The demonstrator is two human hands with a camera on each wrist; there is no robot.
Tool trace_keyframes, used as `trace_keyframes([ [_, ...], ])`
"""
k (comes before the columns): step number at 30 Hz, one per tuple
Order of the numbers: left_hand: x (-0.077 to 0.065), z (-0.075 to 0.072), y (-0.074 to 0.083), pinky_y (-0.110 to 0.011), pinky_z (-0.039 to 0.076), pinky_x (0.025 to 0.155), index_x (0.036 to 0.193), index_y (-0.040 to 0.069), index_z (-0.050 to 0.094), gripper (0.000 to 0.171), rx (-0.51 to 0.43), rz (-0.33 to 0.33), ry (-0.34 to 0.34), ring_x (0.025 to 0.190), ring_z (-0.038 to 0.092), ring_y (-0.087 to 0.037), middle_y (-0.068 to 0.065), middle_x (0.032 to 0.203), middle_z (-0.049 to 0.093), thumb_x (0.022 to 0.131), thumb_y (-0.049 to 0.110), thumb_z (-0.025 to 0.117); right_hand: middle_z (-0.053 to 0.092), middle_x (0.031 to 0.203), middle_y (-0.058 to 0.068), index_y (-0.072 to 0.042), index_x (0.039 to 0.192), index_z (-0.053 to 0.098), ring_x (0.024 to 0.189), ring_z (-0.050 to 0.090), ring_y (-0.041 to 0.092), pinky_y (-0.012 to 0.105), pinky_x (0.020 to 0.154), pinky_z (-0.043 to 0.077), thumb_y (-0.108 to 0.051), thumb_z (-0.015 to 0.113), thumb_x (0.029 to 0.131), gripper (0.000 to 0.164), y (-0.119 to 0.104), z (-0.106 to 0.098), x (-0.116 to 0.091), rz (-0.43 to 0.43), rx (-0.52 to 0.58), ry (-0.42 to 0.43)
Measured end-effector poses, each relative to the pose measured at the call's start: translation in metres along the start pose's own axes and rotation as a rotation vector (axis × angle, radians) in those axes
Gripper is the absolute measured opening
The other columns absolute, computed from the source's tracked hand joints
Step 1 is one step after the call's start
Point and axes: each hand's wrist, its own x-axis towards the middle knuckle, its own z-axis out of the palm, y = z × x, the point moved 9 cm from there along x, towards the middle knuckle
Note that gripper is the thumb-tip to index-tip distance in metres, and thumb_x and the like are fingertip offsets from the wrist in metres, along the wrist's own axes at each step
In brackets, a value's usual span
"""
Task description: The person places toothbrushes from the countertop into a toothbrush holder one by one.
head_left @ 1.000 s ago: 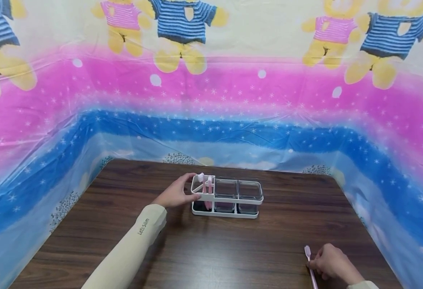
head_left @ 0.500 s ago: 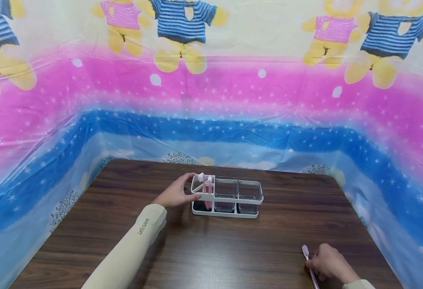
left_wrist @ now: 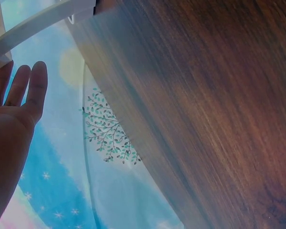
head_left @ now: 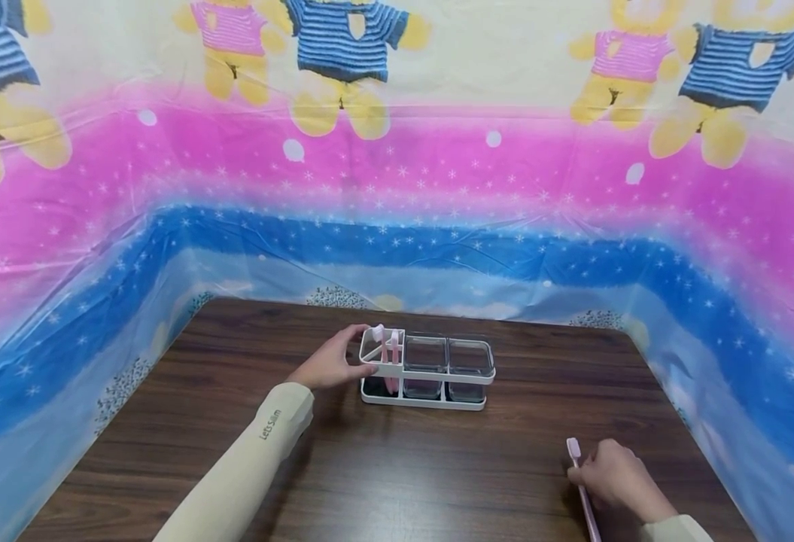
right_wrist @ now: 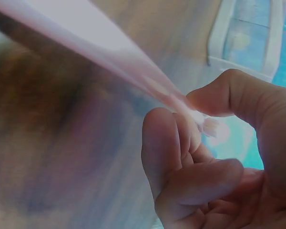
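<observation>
A white two-tier toothbrush holder (head_left: 447,376) stands on the table, with two pink toothbrushes (head_left: 394,352) upright in its left compartment. My left hand (head_left: 329,364) grips the holder's left end, thumb at the front and fingers at the back. In the left wrist view, the holder's white rim (left_wrist: 35,21) crosses above the fingers of that hand (left_wrist: 14,119). At the right, my right hand (head_left: 615,476) pinches another pink toothbrush (head_left: 585,504) between thumb and fingers, bristle end pointing away from me. The right wrist view shows this toothbrush's handle (right_wrist: 109,52) large and blurred.
Two clear glass cups (head_left: 425,354) sit in the holder's middle and right compartments. The dark wooden table (head_left: 397,467) ends at a printed cloth (head_left: 437,248) hanging along its back and sides.
My right hand has lifted slightly and moved a little away from me, carrying the toothbrush along. The left hand and the holder have stayed in place.
</observation>
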Motion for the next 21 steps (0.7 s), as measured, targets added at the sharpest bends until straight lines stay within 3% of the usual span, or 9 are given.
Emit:
trace_keyframes([
  [15,0.0,0.0,0.0,-0.055,0.038,0.097,0.143,0.012,0.035,0.082,-0.006,-0.009,-0.001,0.123,0.044,-0.035,-0.013,0.141,0.041,0.078,0.042,0.075,0.054,0.053,-0.004,-0.012,0.062,0.056,0.05,0.05,0.014,0.03,0.052,0.037,-0.022,0.065,0.076,0.02,-0.061,-0.054,-0.007,-0.09,0.079,0.116],
  [21,0.0,0.0,-0.001,-0.054,0.039,0.096,0.143,0.012,0.035,0.082,-0.013,-0.001,0.0,0.123,0.045,-0.035,-0.012,0.14,0.042,0.078,0.041,0.075,0.054,0.057,-0.004,-0.012,0.066,0.059,0.051,0.048,0.013,0.029,0.05,0.037,-0.018,0.064,0.075,0.012,-0.091,-0.076,-0.014,-0.177,0.122,0.221],
])
